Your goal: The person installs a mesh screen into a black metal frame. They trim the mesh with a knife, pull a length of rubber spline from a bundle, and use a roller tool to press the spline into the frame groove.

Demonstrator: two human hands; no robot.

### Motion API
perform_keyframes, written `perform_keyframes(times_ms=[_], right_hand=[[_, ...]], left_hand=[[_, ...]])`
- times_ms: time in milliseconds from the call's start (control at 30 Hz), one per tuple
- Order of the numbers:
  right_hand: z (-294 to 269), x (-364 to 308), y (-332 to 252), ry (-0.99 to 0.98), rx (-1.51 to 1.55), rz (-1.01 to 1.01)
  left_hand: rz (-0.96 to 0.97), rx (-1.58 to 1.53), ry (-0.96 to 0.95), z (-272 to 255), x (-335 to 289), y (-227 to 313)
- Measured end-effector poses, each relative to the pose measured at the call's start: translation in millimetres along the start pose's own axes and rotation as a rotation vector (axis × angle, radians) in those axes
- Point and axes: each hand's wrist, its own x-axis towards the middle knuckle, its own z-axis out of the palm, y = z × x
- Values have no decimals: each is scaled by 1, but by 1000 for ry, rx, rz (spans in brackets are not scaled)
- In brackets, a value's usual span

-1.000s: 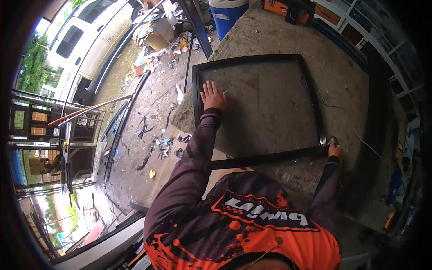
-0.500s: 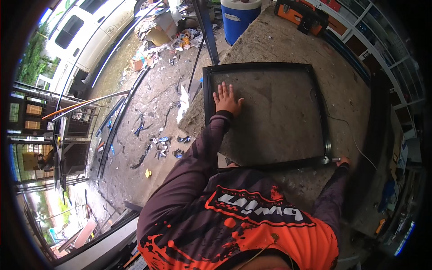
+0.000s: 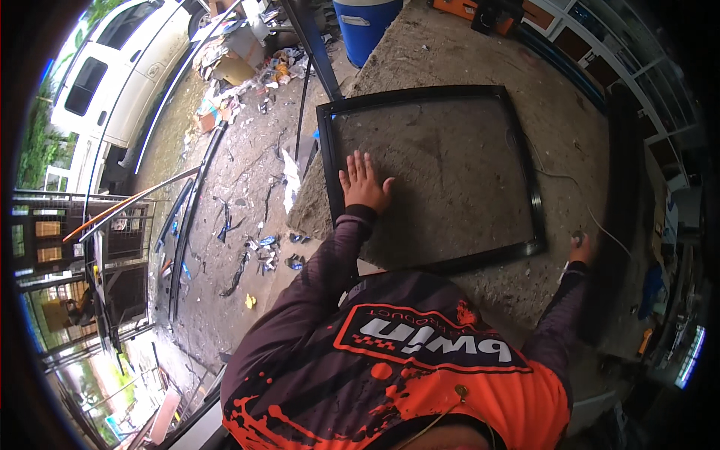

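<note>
A black rectangular frame (image 3: 420, 95) lies on a rough concrete slab, with the slab's surface showing through its middle. My left hand (image 3: 366, 183) rests palm down just inside the frame's left bar, fingers stretched out and holding nothing. Beyond the frame's near right corner, my right hand (image 3: 580, 250) is closed, apart from the frame. A small dark round end shows at its fingers; the rest of what it holds is hidden, so its kind is unclear.
A thin pale cord (image 3: 574, 180) runs across the concrete slab (image 3: 442, 64) right of the frame. At the back stand a blue cooler (image 3: 366, 30) and an orange and black toolbox (image 3: 498, 13). Offcuts and litter (image 3: 266, 247) cover the floor at left, near long dark bars (image 3: 196, 202).
My right hand has moved away from the frame's near right corner, where it held a small metallic thing against it. My left hand stays flat inside the frame. The whole view has shifted slightly.
</note>
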Motion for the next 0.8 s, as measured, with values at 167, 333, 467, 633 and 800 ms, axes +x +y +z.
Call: perform_keyframes(times_ms=[167, 333, 467, 633, 800], right_hand=[[32, -50, -108, 250, -57, -62], [-5, -147, -308, -42, 340, -711], [17, -174, -354, -271, 110, -549], [22, -185, -362, -278, -14, -525], [11, -183, -370, -291, 61, -516]], left_hand=[[-1, 24, -25, 8, -11, -14], [-11, 89, -6, 5, -17, -19], [43, 117, 2, 14, -16, -26], [10, 107, -52, 7, -20, -20], [-19, 124, -41, 2, -17, -22]])
